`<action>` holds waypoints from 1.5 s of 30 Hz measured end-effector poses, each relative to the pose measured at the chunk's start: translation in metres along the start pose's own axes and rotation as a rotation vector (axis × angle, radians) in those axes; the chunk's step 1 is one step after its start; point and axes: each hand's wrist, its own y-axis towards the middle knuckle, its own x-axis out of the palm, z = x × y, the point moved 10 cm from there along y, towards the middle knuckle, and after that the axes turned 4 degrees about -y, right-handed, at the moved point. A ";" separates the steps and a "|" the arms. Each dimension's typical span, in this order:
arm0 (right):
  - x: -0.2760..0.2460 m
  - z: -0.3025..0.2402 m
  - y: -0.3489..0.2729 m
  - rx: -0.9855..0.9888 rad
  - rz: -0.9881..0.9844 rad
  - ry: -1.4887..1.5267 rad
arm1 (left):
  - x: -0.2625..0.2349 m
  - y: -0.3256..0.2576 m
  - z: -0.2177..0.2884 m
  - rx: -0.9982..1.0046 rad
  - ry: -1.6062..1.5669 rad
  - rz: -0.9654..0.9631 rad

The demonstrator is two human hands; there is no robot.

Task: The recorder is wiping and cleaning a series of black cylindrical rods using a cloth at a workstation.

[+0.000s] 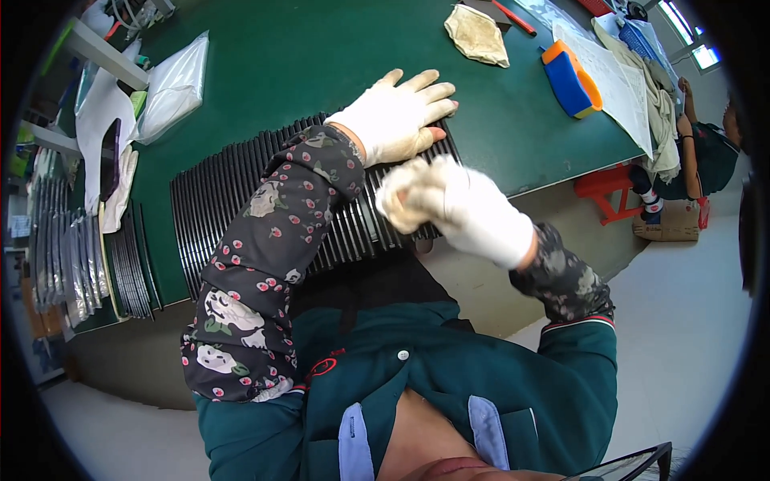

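Note:
A row of long thin black strips (233,200) lies side by side on the green table in front of me. My left hand (391,116), in a white glove with bare fingertips, rests flat across the far right part of the row, fingers spread. Closer to me, my right hand (473,210) hovers over the strips' near right ends, also gloved and a little blurred. Its fingers are closed round a crumpled cream cloth (398,196). Whether the cloth touches the strips I cannot tell.
Beyond my hands lie another cream cloth (479,36), a red pen (515,18) and a blue and orange tape dispenser (571,80). Clear plastic bags (175,96) and bagged black strips (60,240) sit left. A person (706,152) is at the right, near a red stool (605,191).

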 end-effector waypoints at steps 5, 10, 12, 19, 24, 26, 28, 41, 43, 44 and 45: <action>0.009 -0.046 -0.036 -0.118 -0.536 0.348 | -0.006 0.004 0.005 -0.018 -0.025 -0.054; -0.026 -0.012 0.027 -0.005 0.181 0.096 | 0.003 0.004 -0.001 0.078 0.063 0.167; 0.009 -0.026 0.016 -0.089 -0.014 0.039 | -0.003 0.003 0.003 0.030 0.039 0.129; -0.012 -0.035 -0.019 -0.058 -0.405 0.619 | -0.012 -0.002 -0.002 -0.045 -0.003 0.094; -0.052 0.002 0.014 0.146 0.048 0.406 | -0.061 -0.044 -0.026 -0.071 -0.061 0.172; -0.052 0.003 0.037 0.160 0.135 0.277 | -0.053 -0.067 -0.044 -0.084 -0.028 0.089; -0.036 0.005 0.056 0.118 0.212 0.198 | -0.028 -0.090 -0.052 -0.098 0.038 0.014; 0.006 -0.049 0.076 -0.186 0.094 0.197 | -0.016 -0.085 -0.045 -0.084 0.239 0.070; 0.046 -0.047 0.061 -0.177 0.081 0.101 | -0.020 -0.083 -0.040 -0.119 0.141 0.037; 0.046 -0.071 0.056 -0.236 -0.042 0.130 | -0.018 -0.084 -0.044 -0.176 0.047 0.001; 0.052 -0.091 0.041 -0.304 -0.260 0.296 | -0.017 -0.082 -0.044 -0.172 0.054 0.009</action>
